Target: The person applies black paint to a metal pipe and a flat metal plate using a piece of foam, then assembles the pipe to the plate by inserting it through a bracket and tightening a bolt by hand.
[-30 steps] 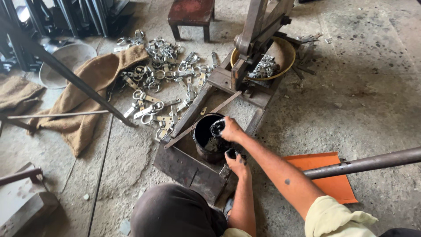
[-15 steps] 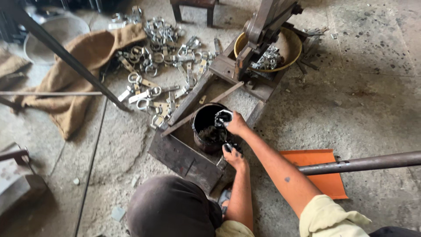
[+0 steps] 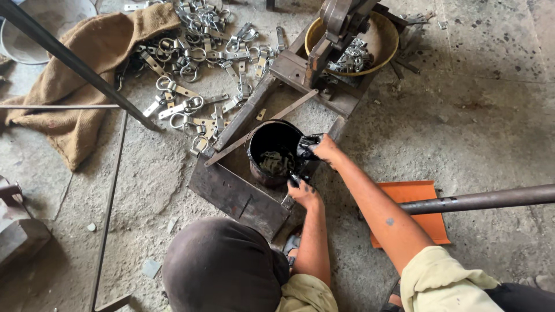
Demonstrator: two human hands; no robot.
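A black can (image 3: 272, 151) with dark grease inside stands in a rusty metal frame (image 3: 231, 193) on the floor. My right hand (image 3: 325, 148) is at the can's right rim, closed on a black, grease-coated piece (image 3: 306, 145). My left hand (image 3: 304, 192) is just below the can's near rim, its blackened fingers pinched on a small dark piece (image 3: 295, 179). Both forearms reach in from the lower right.
Several shiny metal clamps (image 3: 199, 69) lie scattered beside a burlap sack (image 3: 75, 86). A yellow bowl (image 3: 384, 40) of more clamps sits under a lever press (image 3: 332, 29). An orange sheet (image 3: 413, 199) lies under a steel pipe (image 3: 491, 199). A dark head (image 3: 222, 266) fills the bottom.
The view has drifted down and left, pushing the clamps and bowl toward the top. Both hands stay at the can, and the right hand's piece now looks black rather than shiny.
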